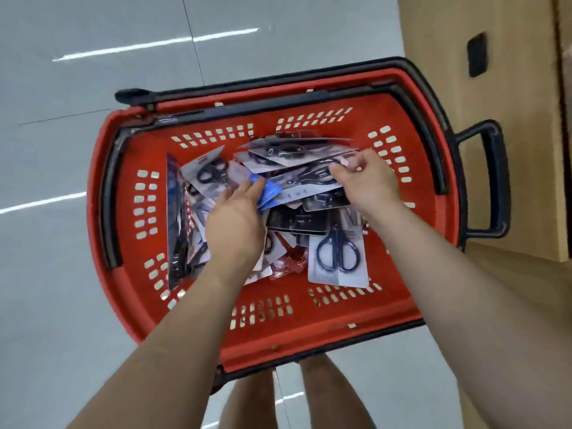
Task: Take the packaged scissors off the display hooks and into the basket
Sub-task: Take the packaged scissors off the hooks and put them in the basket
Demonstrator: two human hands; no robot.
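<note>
Reaching down from above, both hands are inside the red basket point(278, 335), apart from each other. The left hand point(235, 221) lies palm down with its fingers straight, the tips resting on a blue card point(272, 190) near the middle of the heap. The right hand point(370, 181) is nearer the far wall. Its fingers curl over the edge of a long packet point(309, 178) of dark-handled scissors and pinch it there. That packet lies tilted across the top of the heap, one end by the blue card.

Around the hands the packaged scissors point(288, 150) lie loose in the basket, overlapping at all angles. A packet with blue-handled scissors point(339, 258) lies flat beside the right forearm, close to the near wall. Another with black scissors point(207, 174) lies just beyond the left fingertips, and one packet point(176, 212) stands on edge against the left wall.

The basket stands on a grey tiled floor point(62, 156), with black carry handles point(110, 196) folded down along the rim and a black pull handle point(495, 181) sticking out to the right. A cardboard box point(448, 88) stands just beside that end. The person's bare legs point(247, 400) show below the near rim.
</note>
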